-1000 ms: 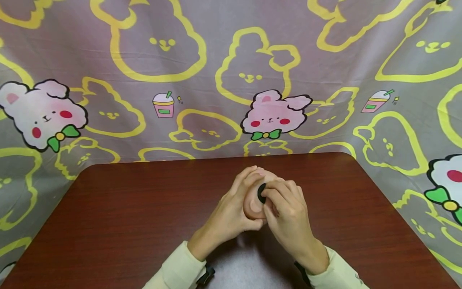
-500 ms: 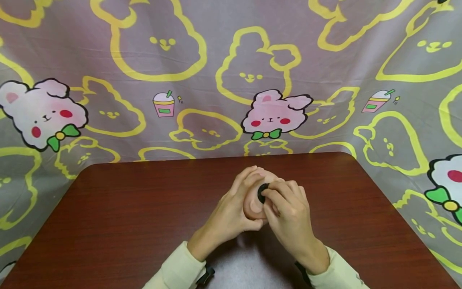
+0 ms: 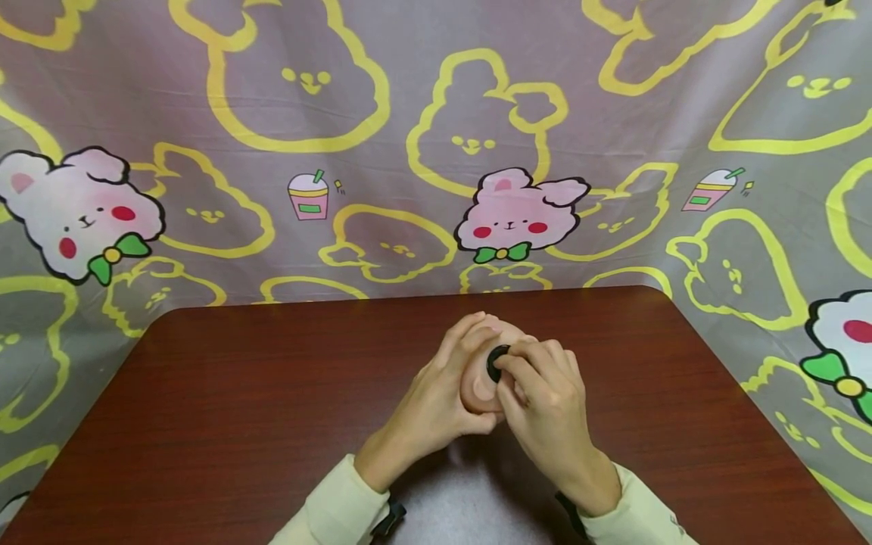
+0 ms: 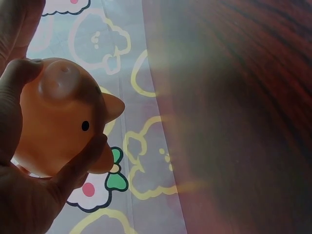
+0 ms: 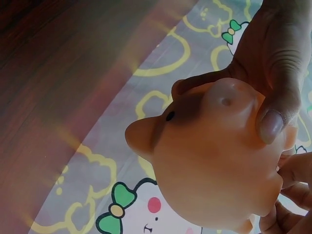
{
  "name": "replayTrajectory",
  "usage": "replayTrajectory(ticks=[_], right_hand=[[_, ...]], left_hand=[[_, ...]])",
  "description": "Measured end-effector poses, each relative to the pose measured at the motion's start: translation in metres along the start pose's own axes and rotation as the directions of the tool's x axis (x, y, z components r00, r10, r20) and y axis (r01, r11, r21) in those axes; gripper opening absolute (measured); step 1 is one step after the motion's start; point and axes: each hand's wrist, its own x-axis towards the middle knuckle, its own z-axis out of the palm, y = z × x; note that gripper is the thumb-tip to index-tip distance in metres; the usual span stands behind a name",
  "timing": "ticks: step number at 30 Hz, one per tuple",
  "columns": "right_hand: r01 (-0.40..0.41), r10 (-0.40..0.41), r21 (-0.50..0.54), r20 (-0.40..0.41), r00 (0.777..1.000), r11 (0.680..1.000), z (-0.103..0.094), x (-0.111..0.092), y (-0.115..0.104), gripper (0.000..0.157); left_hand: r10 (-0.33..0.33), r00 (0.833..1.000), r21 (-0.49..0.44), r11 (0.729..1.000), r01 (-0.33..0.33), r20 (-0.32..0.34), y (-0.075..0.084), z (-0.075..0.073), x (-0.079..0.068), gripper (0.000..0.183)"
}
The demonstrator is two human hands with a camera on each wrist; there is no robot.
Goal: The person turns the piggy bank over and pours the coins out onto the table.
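Observation:
A pink pig-shaped coin bank (image 3: 484, 388) is held up over the table, its underside turned toward the head camera. Around its left side, my left hand (image 3: 436, 390) grips it with fingers and thumb spread apart. A round black stopper (image 3: 493, 369) sits at the pig's underside, partly covered by fingers. My right hand (image 3: 545, 401) pinches at that stopper with curled fingertips. The left wrist view shows the coin bank (image 4: 58, 126) with its snout, an eye and the ears. From the right wrist, the coin bank (image 5: 209, 156) shows a thumb pressed beside its snout.
A reddish-brown wooden table (image 3: 272, 409) extends below and around both hands. Behind it and at its sides hangs a grey cloth (image 3: 409, 45) printed with yellow outlines and rabbit faces.
My right fingers have shifted slightly on the black stopper, and a little more of its rim shows than a second ago. The left hand and the coin bank stay almost still.

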Motion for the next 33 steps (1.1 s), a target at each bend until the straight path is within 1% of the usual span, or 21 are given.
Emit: replayTrajectory(ticks=[11,24,33], right_hand=[[-0.002,0.002,0.005,-0.004,1.000,1.000,0.0001,-0.0005,0.0005,0.017],[0.001,0.000,0.008,-0.013,1.000,1.000,0.0000,0.0007,0.0006,0.017],[-0.013,0.013,0.008,-0.008,1.000,1.000,-0.0008,0.0003,0.0007,0.018]], left_hand=[[0.009,1.000,0.003,1.000,-0.009,-0.007,-0.0012,0.0002,0.0011,0.110],[0.003,1.000,0.005,1.000,-0.002,-0.004,-0.0019,0.0009,0.0012,0.110],[0.000,1.000,0.006,1.000,0.000,-0.004,-0.0019,0.0016,0.0011,0.110]])
